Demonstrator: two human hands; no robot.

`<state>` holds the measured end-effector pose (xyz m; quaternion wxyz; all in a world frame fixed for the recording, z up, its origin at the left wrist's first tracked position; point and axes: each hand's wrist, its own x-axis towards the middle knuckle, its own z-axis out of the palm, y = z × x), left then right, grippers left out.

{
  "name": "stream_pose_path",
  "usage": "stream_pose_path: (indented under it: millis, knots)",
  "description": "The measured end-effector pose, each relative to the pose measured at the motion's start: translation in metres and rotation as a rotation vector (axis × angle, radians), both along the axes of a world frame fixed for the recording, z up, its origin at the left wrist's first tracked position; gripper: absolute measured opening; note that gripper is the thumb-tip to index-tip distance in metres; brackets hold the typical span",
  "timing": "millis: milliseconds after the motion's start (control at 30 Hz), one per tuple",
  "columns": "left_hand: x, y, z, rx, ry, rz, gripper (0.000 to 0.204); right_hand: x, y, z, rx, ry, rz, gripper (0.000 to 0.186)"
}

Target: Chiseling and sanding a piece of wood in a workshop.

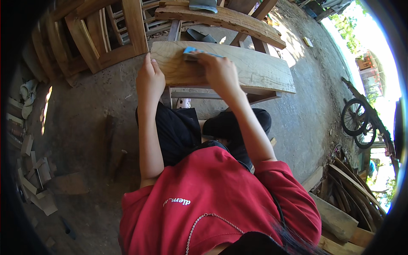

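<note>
A pale wooden board [259, 70] lies across a low stand in front of my knees. My left hand [150, 77] is closed on the board's left end, thumb and fingers at its edge. My right hand [219, 74] is over the left half of the board, its fingers wrapped round a small blue-topped block [192, 52], which looks like a sanding block. The block rests on the board's face, and my fingers cover part of it. Its underside is hidden.
Beyond the board, a thick curved timber [225, 21] bears a grey sheet piece [203, 5]. Wooden chair-like frames [95, 38] stand at the far left. Offcuts [40, 178] litter the left floor. At right are stacked planks [335, 216] and a spoked wheel [354, 117].
</note>
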<state>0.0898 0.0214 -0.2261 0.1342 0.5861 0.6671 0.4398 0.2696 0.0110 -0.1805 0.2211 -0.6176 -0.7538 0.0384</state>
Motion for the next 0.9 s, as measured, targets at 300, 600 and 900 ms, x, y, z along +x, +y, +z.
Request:
stream_pose_path:
  millis: [300,600,900]
  knots:
    - [0.001,-0.002,0.003,-0.005,-0.028,-0.009,0.037,0.021,-0.063,-0.009,0.119,0.173,0.227,0.042]
    - [0.004,-0.001,0.001,0.001,-0.033,-0.017,0.036,-0.01,-0.016,-0.006,0.075,0.006,0.078,0.028]
    - [-0.001,-0.004,0.002,-0.005,-0.041,-0.023,0.036,0.042,-0.055,-0.007,0.085,0.138,0.049,0.03]
